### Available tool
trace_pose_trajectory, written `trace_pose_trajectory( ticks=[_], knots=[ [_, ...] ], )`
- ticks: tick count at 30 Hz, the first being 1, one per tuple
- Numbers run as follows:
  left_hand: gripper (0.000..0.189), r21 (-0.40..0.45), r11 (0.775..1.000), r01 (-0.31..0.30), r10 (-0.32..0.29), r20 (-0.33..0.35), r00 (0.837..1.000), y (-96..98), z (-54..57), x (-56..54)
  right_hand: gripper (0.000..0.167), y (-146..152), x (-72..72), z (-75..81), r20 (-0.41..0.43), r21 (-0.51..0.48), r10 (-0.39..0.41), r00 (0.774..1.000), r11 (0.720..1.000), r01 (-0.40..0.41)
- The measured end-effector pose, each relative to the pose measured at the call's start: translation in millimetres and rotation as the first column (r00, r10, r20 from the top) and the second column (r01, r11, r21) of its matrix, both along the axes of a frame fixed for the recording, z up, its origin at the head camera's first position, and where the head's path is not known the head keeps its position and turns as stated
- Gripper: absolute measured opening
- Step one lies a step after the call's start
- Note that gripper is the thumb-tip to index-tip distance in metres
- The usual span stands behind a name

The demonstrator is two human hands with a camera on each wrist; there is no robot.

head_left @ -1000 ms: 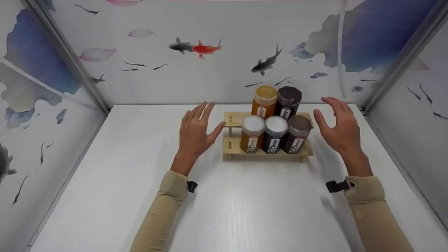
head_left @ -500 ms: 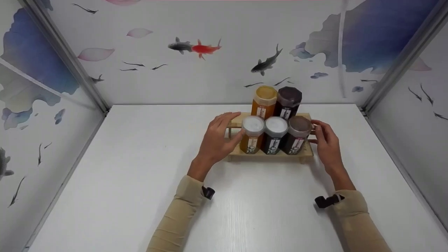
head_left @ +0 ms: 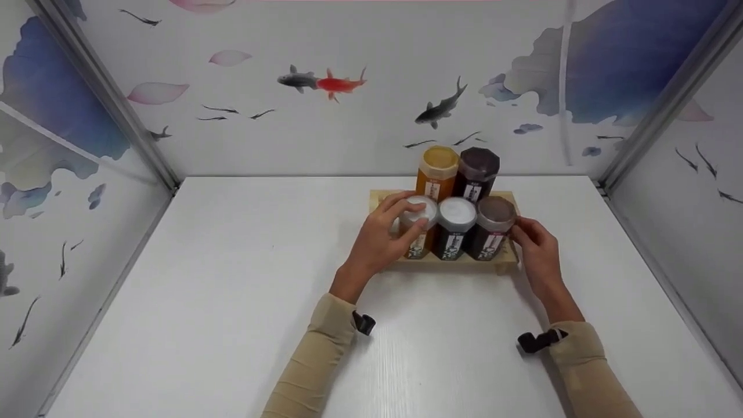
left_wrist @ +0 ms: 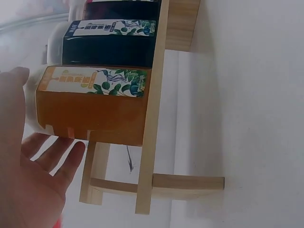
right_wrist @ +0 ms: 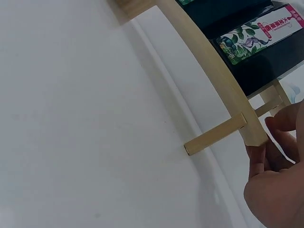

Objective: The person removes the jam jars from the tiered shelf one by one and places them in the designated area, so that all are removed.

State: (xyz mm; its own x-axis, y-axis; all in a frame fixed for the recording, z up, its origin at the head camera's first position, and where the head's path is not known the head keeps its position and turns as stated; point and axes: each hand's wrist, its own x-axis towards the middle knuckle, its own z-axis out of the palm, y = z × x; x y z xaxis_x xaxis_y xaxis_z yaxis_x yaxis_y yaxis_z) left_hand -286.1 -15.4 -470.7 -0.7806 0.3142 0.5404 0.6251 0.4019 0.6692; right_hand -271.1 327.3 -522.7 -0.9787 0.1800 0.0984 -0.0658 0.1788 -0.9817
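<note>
A two-tier wooden rack (head_left: 453, 266) bears several faceted jars. In the front row, an amber jar (left_wrist: 95, 111) with a white lid stands at the left. Beside it come a dark white-lidded jar (head_left: 451, 242) and a dark brown-lidded jar (head_left: 487, 242). My left hand (head_left: 380, 238) holds the amber jar near its lid, thumb in front and fingers around the far side. At the rack's right end, my right hand (head_left: 537, 249) grips the lower shelf's end (right_wrist: 256, 133) with curled fingers. Some of its fingertips are hidden behind the wood.
On the upper tier stand a yellow-lidded amber jar (head_left: 436, 174) and a dark-lidded jar (head_left: 478, 171). The rack stands near the back of a white table (head_left: 232, 302). Behind it rises a wall (head_left: 371, 133) painted with fish; side walls flank the table.
Both hands have moved in from either side of the rack. The left now holds the front amber jar near its lid, and the right grips the rack's end. The jars stay in place.
</note>
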Motion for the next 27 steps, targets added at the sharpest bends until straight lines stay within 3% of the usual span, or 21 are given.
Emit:
trace_pose_trajectory(
  ticks=[8, 12, 19, 23, 27],
  knots=[
    [0.052, -0.072, 0.996, -0.058, 0.056, -0.034, 0.998, 9.1, -1.3, 7.2, 0.049, 8.5, 1.5, -13.3, 0.104, 0.208, 0.026, 0.994, 0.977, -0.048],
    [0.048, -0.093, 0.991, -0.093, 0.09, -0.043, 0.995, 10.3, 0.1, 11.0, 0.05, 8.1, 2.7, -13.8, 0.118, 0.223, 0.028, 0.993, 0.973, -0.054],
    [0.049, -0.079, 0.993, -0.086, 0.083, -0.039, 0.996, 7.3, 3.9, 14.5, 0.048, 8.2, 2.1, -16.2, 0.095, 0.243, 0.018, 0.995, 0.969, -0.041],
    [0.052, -0.044, 0.994, -0.101, 0.098, -0.071, 0.993, 0.9, 14.7, 16.4, 0.048, 9.4, 1.3, -17.4, 0.116, 0.209, 0.02, 0.993, 0.977, -0.044],
    [0.052, 0.043, 0.992, -0.116, 0.121, -0.13, 0.984, -10.8, 29.6, 18.0, 0.047, 9.4, 2.1, -16.8, 0.138, 0.177, 0.017, 0.99, 0.983, -0.042]
  ],
)
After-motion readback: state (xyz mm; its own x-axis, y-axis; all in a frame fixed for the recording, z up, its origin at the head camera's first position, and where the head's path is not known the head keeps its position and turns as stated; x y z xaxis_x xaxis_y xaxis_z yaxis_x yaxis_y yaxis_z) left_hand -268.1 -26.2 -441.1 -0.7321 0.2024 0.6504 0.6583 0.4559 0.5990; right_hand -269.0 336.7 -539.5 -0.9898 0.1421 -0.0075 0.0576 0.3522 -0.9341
